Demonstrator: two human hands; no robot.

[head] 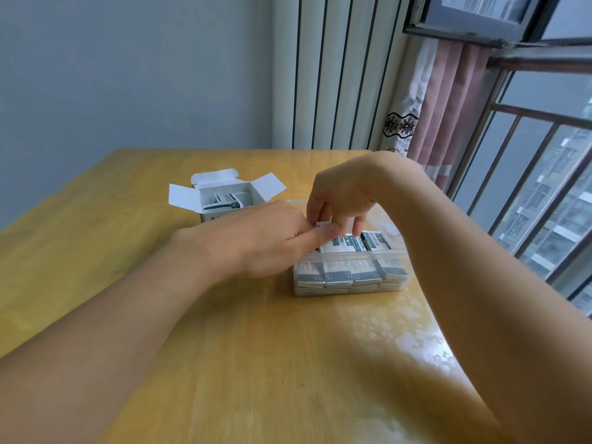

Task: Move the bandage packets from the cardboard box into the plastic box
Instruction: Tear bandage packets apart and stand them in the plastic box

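**Materials and finishes**

The surface [224, 331] is light wood with a glossy coat that reflects the window light. The plastic box [352, 285] is clear and smooth. The cardboard box [224, 193] is matt white inside. The bandage packets [347, 243] look like printed paper.

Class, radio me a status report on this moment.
Both hands, left hand and right hand, pinching one packet over plastic box. Cardboard box still holds packets. Nothing in the way.

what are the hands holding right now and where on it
Both hands meet on one bandage packet over the plastic box: left hand and right hand pinch its upper edge.
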